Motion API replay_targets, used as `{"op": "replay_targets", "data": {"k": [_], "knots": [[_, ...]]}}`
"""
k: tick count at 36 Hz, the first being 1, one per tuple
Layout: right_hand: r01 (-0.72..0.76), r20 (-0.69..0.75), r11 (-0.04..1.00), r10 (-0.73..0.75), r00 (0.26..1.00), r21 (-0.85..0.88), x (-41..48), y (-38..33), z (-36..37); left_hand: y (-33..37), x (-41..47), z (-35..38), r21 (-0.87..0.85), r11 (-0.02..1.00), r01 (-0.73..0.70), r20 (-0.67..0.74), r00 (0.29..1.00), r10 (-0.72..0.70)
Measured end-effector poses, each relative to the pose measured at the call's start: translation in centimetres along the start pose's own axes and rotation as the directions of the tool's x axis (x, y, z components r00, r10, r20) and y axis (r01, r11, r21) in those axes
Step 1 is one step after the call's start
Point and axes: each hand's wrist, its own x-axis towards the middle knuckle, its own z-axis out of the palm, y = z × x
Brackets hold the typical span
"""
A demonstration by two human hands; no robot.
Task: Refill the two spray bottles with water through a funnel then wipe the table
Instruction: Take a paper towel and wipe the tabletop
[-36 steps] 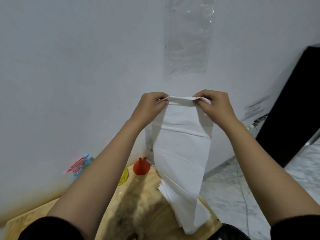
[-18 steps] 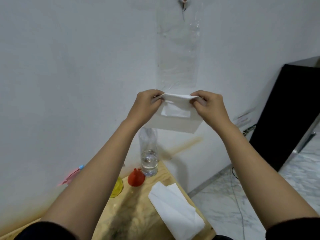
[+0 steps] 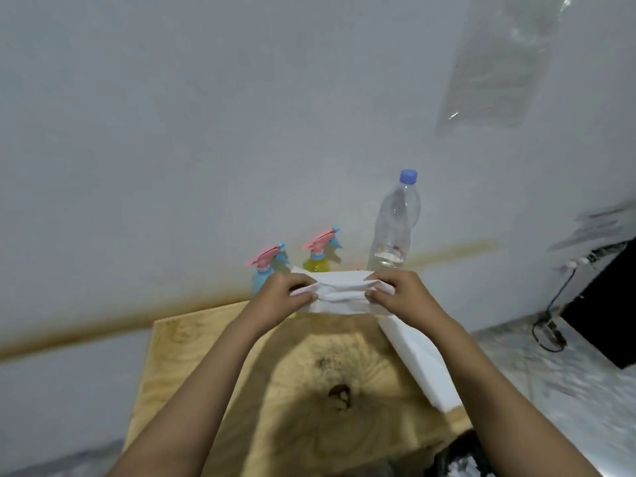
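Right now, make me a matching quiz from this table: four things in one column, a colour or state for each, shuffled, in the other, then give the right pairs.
Things:
1. left spray bottle
2. right spray bottle
3. water bottle
4. folded tissue

Descriptions:
A. clear, blue cap on
B. held between both hands
C. yellow body
D. blue body

Pairs: 1-D, 2-C, 3-A, 4-B
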Motion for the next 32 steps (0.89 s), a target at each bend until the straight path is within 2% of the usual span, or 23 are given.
{"op": "replay_targets", "data": {"k": [5,9,13,16,21,25,28,32], "knots": [[0.048,0.166,0.997,-0.037,0.985,-0.060,1.3,-0.8,6.4,-4.8,-5.2,-2.6,0.017,0.988,0.152,-0.035,0.988,-0.151],[0.108,0.253,0.992,-0.088,0.963,-0.067,3.6,-2.3,11.2,-8.1,-7.8,-4.6,0.035,0.964,0.262,-0.142,0.956,-0.255],[0.136,0.287,0.989,-0.114,0.951,-0.057,6.8,-3.6,16.0,-10.9,-8.6,-6.4,0.017,0.930,0.367,-0.268,0.898,-0.350],[0.160,0.275,0.986,-0.144,0.951,-0.038,9.1,-4.6,18.7,-12.7,-8.6,-7.5,0.021,0.897,0.441,-0.393,0.829,-0.398],[0.203,0.251,0.972,-0.226,0.941,0.116,11.9,-5.9,21.6,-14.2,-8.9,-8.7,0.008,0.897,0.442,-0.590,0.726,-0.352],[0.351,0.228,0.919,-0.386,0.894,0.179,12.2,-5.4,22.9,-14.5,-10.1,-7.7,0.012,0.922,0.388,-0.718,0.645,-0.262],[0.409,0.224,0.897,-0.438,0.871,0.167,11.4,-2.8,24.1,-15.0,-11.6,-5.5,-0.046,0.921,0.387,-0.700,0.646,-0.306],[0.275,0.467,0.958,-0.282,0.838,0.085,9.6,0.5,24.9,-16.7,-14.1,-1.7,-0.143,0.879,0.455,-0.539,0.709,-0.455]]}}
